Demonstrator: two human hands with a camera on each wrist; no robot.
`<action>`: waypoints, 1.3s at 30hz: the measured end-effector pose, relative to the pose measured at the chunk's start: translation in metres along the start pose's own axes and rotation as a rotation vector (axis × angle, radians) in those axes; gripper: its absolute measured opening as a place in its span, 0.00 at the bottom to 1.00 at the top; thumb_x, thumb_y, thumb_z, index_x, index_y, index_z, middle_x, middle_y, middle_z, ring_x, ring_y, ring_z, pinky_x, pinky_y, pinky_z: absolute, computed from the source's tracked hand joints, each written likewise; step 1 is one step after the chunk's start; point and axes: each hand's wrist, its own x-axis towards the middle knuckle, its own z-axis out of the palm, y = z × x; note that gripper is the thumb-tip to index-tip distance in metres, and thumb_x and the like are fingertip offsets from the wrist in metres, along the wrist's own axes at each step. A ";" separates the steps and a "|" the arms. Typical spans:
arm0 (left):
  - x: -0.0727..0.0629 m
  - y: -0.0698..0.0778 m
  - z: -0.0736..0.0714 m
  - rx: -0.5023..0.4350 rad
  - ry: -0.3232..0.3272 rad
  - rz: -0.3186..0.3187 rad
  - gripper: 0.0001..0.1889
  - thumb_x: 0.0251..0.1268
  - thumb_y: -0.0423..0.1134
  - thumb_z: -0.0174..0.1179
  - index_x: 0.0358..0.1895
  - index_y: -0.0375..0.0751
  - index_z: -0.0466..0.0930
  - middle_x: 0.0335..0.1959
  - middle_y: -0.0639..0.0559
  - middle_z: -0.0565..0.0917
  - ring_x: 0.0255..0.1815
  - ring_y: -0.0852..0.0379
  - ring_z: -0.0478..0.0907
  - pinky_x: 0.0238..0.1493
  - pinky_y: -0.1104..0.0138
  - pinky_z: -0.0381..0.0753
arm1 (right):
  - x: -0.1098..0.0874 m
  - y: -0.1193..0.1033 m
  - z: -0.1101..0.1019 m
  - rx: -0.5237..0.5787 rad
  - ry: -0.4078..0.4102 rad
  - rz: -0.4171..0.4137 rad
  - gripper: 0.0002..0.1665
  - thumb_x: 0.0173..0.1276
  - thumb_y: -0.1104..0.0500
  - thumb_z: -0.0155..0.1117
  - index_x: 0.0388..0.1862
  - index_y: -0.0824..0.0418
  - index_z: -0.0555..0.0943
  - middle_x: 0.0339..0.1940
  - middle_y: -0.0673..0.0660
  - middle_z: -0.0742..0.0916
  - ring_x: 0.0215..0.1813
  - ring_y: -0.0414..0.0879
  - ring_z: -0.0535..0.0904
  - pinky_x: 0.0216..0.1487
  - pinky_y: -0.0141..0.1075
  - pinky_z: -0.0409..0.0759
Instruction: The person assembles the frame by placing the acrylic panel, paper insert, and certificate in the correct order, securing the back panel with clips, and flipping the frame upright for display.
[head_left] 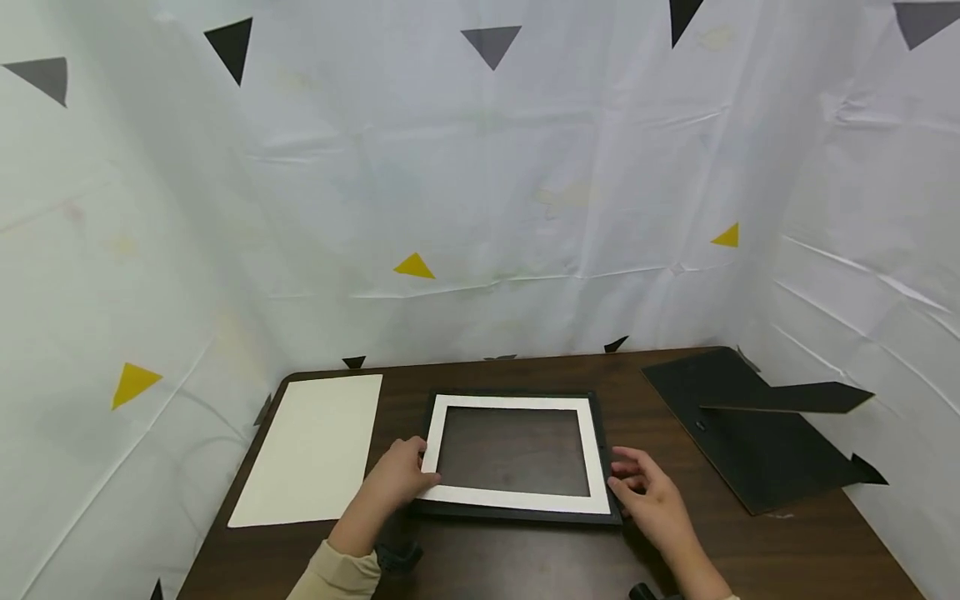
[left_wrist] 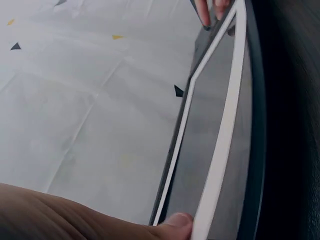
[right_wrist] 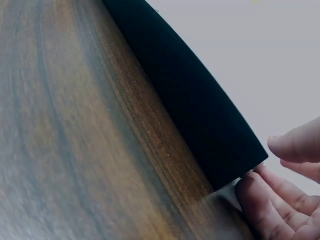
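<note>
A black picture frame (head_left: pixel 525 517) lies flat on the table, its clear pane showing dark wood through it. A white mat board (head_left: pixel 517 500) with a rectangular window sits on the frame. My left hand (head_left: pixel 401 473) pinches the mat's left side, the thumb over its face. In the left wrist view, a strip of pane shows between the mat board (left_wrist: pixel 223 135) and the near frame edge (left_wrist: pixel 257 125). My right hand (head_left: pixel 651 496) is at the frame's right side, fingers loosely bent. In the right wrist view, its fingertips (right_wrist: pixel 250 187) are right at the frame's corner, thumb apart.
A cream sheet (head_left: pixel 311 450) lies at the left of the brown wooden table (head_left: pixel 510 567). The black frame backing (head_left: pixel 720 433) lies at the right, its easel stand (head_left: pixel 795 398) raised. A white curtain (head_left: pixel 480 183) with coloured triangles surrounds the table's back and sides.
</note>
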 end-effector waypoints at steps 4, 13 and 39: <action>0.000 0.000 0.005 0.088 0.029 -0.009 0.30 0.61 0.39 0.81 0.60 0.27 0.80 0.43 0.39 0.80 0.35 0.50 0.76 0.39 0.55 0.82 | -0.001 0.003 0.002 -0.063 -0.012 -0.075 0.31 0.76 0.61 0.74 0.75 0.55 0.78 0.67 0.62 0.85 0.54 0.46 0.84 0.44 0.39 0.86; 0.006 -0.006 0.014 0.173 0.045 -0.009 0.36 0.58 0.42 0.84 0.64 0.33 0.75 0.44 0.40 0.89 0.38 0.49 0.84 0.43 0.52 0.86 | -0.001 0.002 0.006 -0.206 0.003 -0.183 0.24 0.74 0.60 0.77 0.67 0.50 0.86 0.63 0.55 0.84 0.57 0.48 0.83 0.59 0.45 0.80; -0.018 -0.130 -0.123 0.116 -0.004 -0.281 0.45 0.74 0.54 0.69 0.68 0.10 0.66 0.63 0.14 0.77 0.58 0.24 0.81 0.58 0.40 0.85 | 0.002 0.002 0.006 -0.207 -0.015 -0.168 0.24 0.70 0.54 0.81 0.64 0.49 0.88 0.72 0.54 0.84 0.58 0.48 0.83 0.52 0.36 0.80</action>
